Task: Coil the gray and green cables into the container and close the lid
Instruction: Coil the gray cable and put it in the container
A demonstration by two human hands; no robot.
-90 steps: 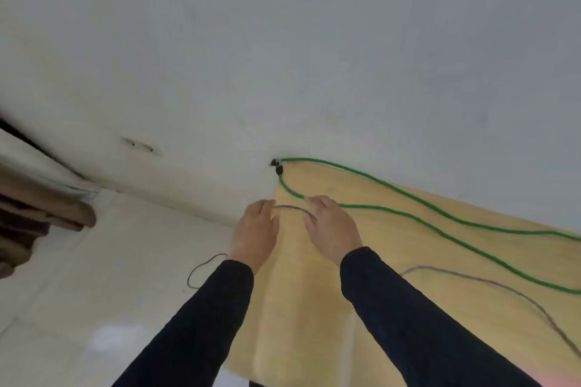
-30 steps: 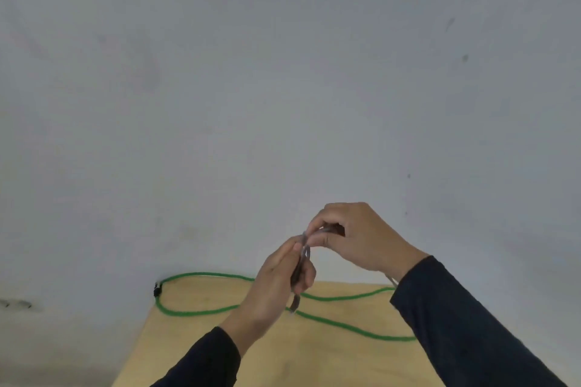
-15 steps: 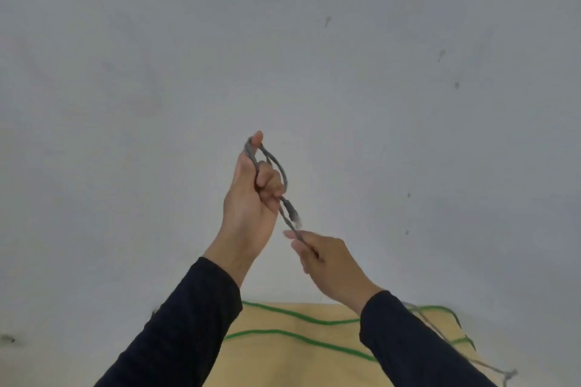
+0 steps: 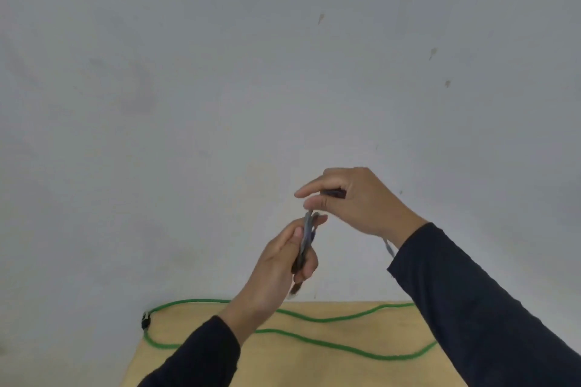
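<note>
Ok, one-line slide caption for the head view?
Both hands wind the gray cable into a small coil above the table; green cable lies uncoiled.

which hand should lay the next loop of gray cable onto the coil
Right. The left hand is gripping the gray cable coil, while the right hand pinches the free length just above it.

I see both hands raised above the counter [image 4: 314, 364]. My left hand [image 4: 279, 267] sits below-left of my right hand [image 4: 355, 201], a cable [image 4: 307, 232] between them; another cable [image 4: 314, 336] lies across the counter, against the wall [image 4: 220, 104].
</note>
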